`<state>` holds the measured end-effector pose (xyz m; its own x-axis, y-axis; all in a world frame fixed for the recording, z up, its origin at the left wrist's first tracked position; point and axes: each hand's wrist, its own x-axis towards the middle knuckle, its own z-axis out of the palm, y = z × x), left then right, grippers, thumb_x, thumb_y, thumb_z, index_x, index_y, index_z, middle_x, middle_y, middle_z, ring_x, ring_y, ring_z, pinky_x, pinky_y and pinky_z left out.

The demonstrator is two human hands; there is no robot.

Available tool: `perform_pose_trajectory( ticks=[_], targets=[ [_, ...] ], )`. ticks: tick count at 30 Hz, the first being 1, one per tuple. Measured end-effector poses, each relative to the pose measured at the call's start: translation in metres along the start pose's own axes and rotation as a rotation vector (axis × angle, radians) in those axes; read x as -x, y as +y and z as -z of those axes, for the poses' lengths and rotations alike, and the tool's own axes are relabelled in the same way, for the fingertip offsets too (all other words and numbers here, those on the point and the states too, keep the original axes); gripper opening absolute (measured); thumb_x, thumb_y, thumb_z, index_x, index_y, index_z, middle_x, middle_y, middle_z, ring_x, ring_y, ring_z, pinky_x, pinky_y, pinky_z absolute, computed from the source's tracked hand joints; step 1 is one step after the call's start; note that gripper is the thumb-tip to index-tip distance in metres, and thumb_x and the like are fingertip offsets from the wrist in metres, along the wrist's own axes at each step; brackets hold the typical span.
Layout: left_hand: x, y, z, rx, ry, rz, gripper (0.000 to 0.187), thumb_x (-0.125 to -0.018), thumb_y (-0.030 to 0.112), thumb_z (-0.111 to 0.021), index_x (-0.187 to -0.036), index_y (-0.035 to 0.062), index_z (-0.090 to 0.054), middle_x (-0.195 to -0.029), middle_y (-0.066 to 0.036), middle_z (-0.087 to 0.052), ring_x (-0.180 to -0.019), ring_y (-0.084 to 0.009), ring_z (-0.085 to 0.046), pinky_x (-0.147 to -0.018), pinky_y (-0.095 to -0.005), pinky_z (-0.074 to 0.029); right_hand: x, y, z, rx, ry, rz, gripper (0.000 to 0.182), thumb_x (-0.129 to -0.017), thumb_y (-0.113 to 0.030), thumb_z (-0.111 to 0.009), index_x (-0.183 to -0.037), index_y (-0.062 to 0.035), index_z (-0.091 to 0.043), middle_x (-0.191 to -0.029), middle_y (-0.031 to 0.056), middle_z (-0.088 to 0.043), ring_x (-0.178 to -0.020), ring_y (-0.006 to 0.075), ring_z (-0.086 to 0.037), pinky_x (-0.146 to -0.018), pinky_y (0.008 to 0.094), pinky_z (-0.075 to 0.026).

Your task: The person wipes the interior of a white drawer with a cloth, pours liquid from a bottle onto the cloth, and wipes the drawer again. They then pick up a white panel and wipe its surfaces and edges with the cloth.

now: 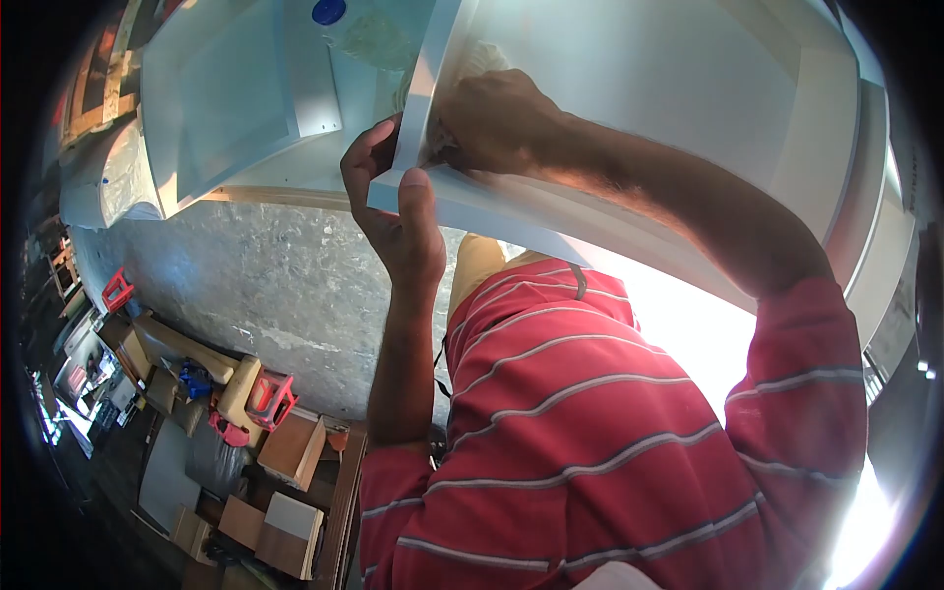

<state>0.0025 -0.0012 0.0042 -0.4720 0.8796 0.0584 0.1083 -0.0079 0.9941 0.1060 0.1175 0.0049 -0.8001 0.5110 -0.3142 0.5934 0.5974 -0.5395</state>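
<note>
A white shallow box-like frame (511, 211) with raised edges lies across the top of the view. My left hand (398, 211) is closed around its near left corner, thumb on the near edge and fingers on the outer side. Inside that corner, my right hand (497, 123) is closed in a fist-like grip, knuckles up, close against the inner wall. Whatever its fingers hold is hidden. Just beyond the frame's left wall lies a clear plastic bottle (379, 41) with a blue cap (328, 11).
Another white framed panel (236, 98) lies on the pale work surface to the left. Below is a grey concrete floor (295, 285). Wooden boxes (292, 447), boards and a red plastic stool (270, 398) stand at lower left. Bright light enters at right.
</note>
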Motion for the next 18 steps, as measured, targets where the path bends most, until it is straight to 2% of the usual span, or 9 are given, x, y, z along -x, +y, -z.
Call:
perform_pose_trajectory(
  ticks=[2,6,12,13,15,18],
  targets=[
    [0.002,-0.001,0.001,-0.003,-0.003,0.003,0.048,-0.081,0.029,-0.053,-0.118,-0.0003,-0.045,-0.114,-0.014,-0.052,-0.105,-0.0209,-0.049,-0.095,-0.0368,-0.038,0.009,0.007,-0.002,0.061,-0.006,0.049,0.03,-0.073,-0.032,-0.068,-0.075,-0.0019,-0.067,-0.07,0.0178,-0.064,-0.069,0.0346,-0.064,-0.064,0.0431,-0.052],
    [0.001,0.001,-0.001,0.006,0.012,-0.002,0.047,-0.081,0.029,-0.053,-0.118,0.0,-0.045,-0.115,-0.014,-0.052,-0.105,-0.0206,-0.049,-0.095,-0.0363,-0.038,0.015,0.007,0.002,0.041,-0.049,0.008,0.03,-0.073,-0.032,-0.068,-0.076,-0.0013,-0.068,-0.071,0.0183,-0.064,-0.07,0.0345,-0.065,-0.065,0.043,-0.052],
    [0.001,0.003,0.0,0.017,-0.006,-0.002,0.047,-0.081,0.027,-0.052,-0.118,-0.0001,-0.045,-0.113,-0.014,-0.052,-0.104,-0.0196,-0.049,-0.095,-0.0362,-0.038,0.01,0.005,-0.004,0.013,0.053,0.025,0.029,-0.072,-0.031,-0.068,-0.074,-0.0022,-0.068,-0.069,0.0164,-0.064,-0.07,0.0332,-0.064,-0.063,0.0431,-0.051],
    [0.001,0.003,0.001,0.012,-0.004,-0.001,0.047,-0.081,0.027,-0.052,-0.118,-0.0001,-0.045,-0.113,-0.014,-0.052,-0.104,-0.0196,-0.049,-0.095,-0.0362,-0.038,0.019,0.009,-0.001,0.048,-0.02,0.004,0.029,-0.073,-0.032,-0.067,-0.073,-0.0025,-0.068,-0.069,0.0164,-0.064,-0.069,0.0331,-0.064,-0.063,0.0433,-0.051],
    [0.001,0.001,0.002,0.032,0.001,-0.019,0.043,-0.081,0.018,-0.051,-0.12,0.001,-0.044,-0.106,-0.011,-0.054,-0.095,-0.0171,-0.052,-0.085,-0.0322,-0.042,0.026,0.014,0.002,0.083,-0.092,-0.013,0.029,-0.073,-0.032,-0.067,-0.073,-0.0029,-0.068,-0.069,0.0164,-0.064,-0.069,0.033,-0.064,-0.062,0.0436,-0.051],
    [0.001,0.001,-0.001,0.047,0.02,-0.021,0.042,-0.082,0.017,-0.051,-0.12,0.0012,-0.045,-0.107,-0.011,-0.054,-0.095,-0.0172,-0.051,-0.084,-0.0324,-0.042,0.025,0.012,0.003,0.043,-0.044,-0.024,0.029,-0.073,-0.032,-0.067,-0.071,-0.0034,-0.068,-0.068,0.0162,-0.064,-0.069,0.0326,-0.064,-0.062,0.0435,-0.051]
  ],
)
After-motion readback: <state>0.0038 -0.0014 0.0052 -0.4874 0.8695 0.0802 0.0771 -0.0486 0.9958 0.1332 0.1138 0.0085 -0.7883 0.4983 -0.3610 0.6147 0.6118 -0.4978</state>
